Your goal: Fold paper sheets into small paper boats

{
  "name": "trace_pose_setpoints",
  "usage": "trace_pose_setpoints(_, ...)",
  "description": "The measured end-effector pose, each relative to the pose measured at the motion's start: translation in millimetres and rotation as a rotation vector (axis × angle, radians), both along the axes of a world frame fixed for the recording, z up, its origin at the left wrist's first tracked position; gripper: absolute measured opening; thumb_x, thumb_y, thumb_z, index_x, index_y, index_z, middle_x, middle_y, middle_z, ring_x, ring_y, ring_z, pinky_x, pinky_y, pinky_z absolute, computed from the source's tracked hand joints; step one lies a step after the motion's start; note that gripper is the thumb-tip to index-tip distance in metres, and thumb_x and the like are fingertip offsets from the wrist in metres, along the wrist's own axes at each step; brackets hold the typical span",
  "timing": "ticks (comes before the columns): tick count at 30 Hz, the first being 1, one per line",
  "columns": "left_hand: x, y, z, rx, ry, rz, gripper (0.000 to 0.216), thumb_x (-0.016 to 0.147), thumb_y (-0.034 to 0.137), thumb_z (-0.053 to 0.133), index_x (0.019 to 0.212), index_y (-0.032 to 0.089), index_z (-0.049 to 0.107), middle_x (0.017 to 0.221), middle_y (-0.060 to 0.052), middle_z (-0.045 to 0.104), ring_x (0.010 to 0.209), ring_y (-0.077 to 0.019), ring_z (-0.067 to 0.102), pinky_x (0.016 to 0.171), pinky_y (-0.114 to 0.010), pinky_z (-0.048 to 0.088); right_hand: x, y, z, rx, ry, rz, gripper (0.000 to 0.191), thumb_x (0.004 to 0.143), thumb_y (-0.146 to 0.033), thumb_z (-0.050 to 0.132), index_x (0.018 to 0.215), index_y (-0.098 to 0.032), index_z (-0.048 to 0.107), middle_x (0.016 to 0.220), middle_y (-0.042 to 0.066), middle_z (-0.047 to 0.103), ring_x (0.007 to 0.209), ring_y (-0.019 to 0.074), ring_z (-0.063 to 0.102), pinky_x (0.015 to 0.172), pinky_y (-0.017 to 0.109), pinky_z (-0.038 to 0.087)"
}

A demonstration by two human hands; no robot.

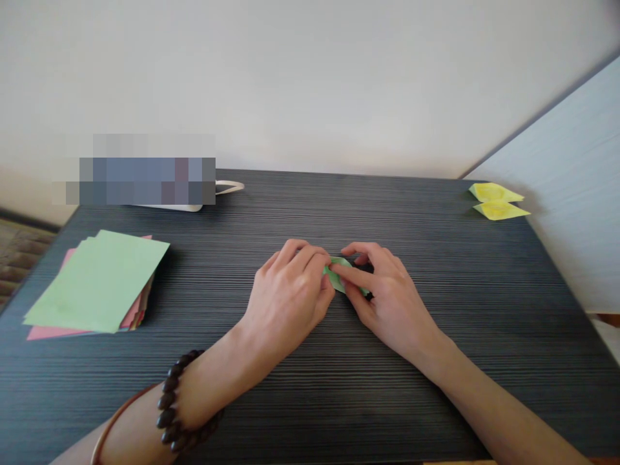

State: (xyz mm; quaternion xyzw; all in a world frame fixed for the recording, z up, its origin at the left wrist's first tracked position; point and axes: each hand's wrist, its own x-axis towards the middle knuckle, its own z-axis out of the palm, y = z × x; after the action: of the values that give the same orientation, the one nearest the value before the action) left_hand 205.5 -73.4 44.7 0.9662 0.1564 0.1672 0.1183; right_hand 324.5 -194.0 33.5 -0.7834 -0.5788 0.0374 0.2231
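Note:
A small green folded paper (336, 279) lies between my two hands near the middle of the dark table. My left hand (293, 284) is closed on its left end, with the fingers covering that part. From the other side my right hand (380, 281) grips the paper with thumb and fingers, its index finger reaching across toward the left hand. Much of the paper is hidden under the fingers, so its full shape does not show.
A stack of coloured paper sheets (99, 281), green on top, lies at the left. Two yellow folded paper boats (496, 192) sit at the far right corner of the table (310, 413). A blurred-out object with a white base (181, 207) stands at the back left, near the wall.

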Motion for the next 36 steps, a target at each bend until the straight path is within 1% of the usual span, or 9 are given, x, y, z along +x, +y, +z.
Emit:
trace_pose_setpoints(4,-0.8,0.3,1.5,0.006,0.013,0.023,0.012,0.083,0.015,0.05,0.086,0.016,0.062,0.091,-0.005,0.067,0.095,-0.0221,0.056,0.077,-0.034,0.051,1.5,-0.5,-0.3,0.0,-0.007,0.011,0.033,0.084,-0.013,0.053,0.108,-0.032,0.066,0.117,0.006,0.053,0.094,0.0209,0.052,0.08,0.04,0.044)
trace_pose_setpoints(7,-0.9,0.0,2.7,0.01,0.041,0.038,0.011,0.081,0.015,0.05,0.085,0.015,0.061,0.09,-0.005,0.066,0.094,-0.0222,0.056,0.075,-0.034,0.051,2.0,-0.3,-0.3,0.004,-0.008,0.021,0.032,0.084,-0.013,0.055,0.107,-0.033,0.066,0.117,0.005,0.054,0.094,0.0204,0.053,0.08,0.04,0.044)
trace_pose_setpoints(9,-0.5,-0.3,3.3,0.018,0.063,0.039,0.011,0.081,0.015,0.05,0.085,0.015,0.061,0.09,-0.005,0.066,0.094,-0.0227,0.056,0.076,-0.035,0.051,2.1,0.2,-0.6,0.031,-0.001,0.013,0.028,0.084,-0.015,0.056,0.103,-0.032,0.068,0.112,0.004,0.056,0.093,0.0197,0.054,0.079,0.038,0.044)
trace_pose_setpoints(13,1.2,-0.6,4.4,0.046,0.102,0.04,0.013,0.082,0.016,0.049,0.086,0.016,0.061,0.09,-0.005,0.065,0.095,-0.0236,0.056,0.075,-0.036,0.051,2.0,1.2,-0.3,0.117,0.016,-0.077,0.012,0.082,-0.02,0.059,0.088,-0.022,0.069,0.101,0.004,0.061,0.087,0.0187,0.057,0.078,0.036,0.045)
trace_pose_setpoints(16,3.0,-1.0,6.9,0.078,0.12,0.034,0.014,0.081,0.015,0.049,0.085,0.015,0.062,0.089,-0.005,0.065,0.097,-0.0248,0.055,0.074,-0.036,0.051,2.0,1.6,0.9,0.124,-0.01,-0.085,0.009,0.082,-0.022,0.059,0.082,-0.02,0.069,0.098,0.004,0.063,0.086,0.0192,0.058,0.077,0.036,0.045)
trace_pose_setpoints(20,7.0,-0.9,13.9,0.131,0.159,0.012,0.013,0.081,0.015,0.051,0.082,0.014,0.065,0.085,-0.007,0.066,0.099,-0.0277,0.055,0.075,-0.038,0.052,2.2,1.7,1.0,0.122,-0.013,-0.06,0.012,0.085,-0.022,0.057,0.083,-0.02,0.069,0.098,0.004,0.064,0.084,0.0189,0.059,0.075,0.036,0.045)
trace_pose_setpoints(27,13.9,0.8,27.2,0.176,0.262,-0.054,0.012,0.079,0.012,0.054,0.077,0.012,0.066,0.081,-0.009,0.067,0.097,-0.0303,0.056,0.074,-0.041,0.052,3.1,1.6,-0.9,0.155,0.034,-0.062,0.012,0.085,-0.019,0.057,0.085,-0.019,0.069,0.098,0.005,0.065,0.086,0.0188,0.06,0.077,0.035,0.047)
trace_pose_setpoints(32,15.5,0.1,24.6,0.208,0.241,-0.041,0.012,0.079,0.012,0.053,0.074,0.012,0.064,0.078,-0.009,0.066,0.093,-0.0305,0.057,0.068,-0.04,0.051,4.1,0.7,-0.3,0.151,0.032,-0.047,0.012,0.085,-0.02,0.057,0.086,-0.018,0.069,0.099,0.005,0.066,0.085,0.0185,0.06,0.077,0.035,0.047)
trace_pose_setpoints(36,12.9,0.3,21.9,0.231,0.232,-0.089,0.013,0.08,0.014,0.053,0.072,0.013,0.063,0.077,-0.009,0.066,0.095,-0.0304,0.056,0.072,-0.04,0.05,3.8,-0.7,0.1,0.138,0.003,-0.047,0.013,0.085,-0.021,0.057,0.085,-0.019,0.069,0.101,0.005,0.066,0.086,0.0194,0.06,0.078,0.036,0.046)
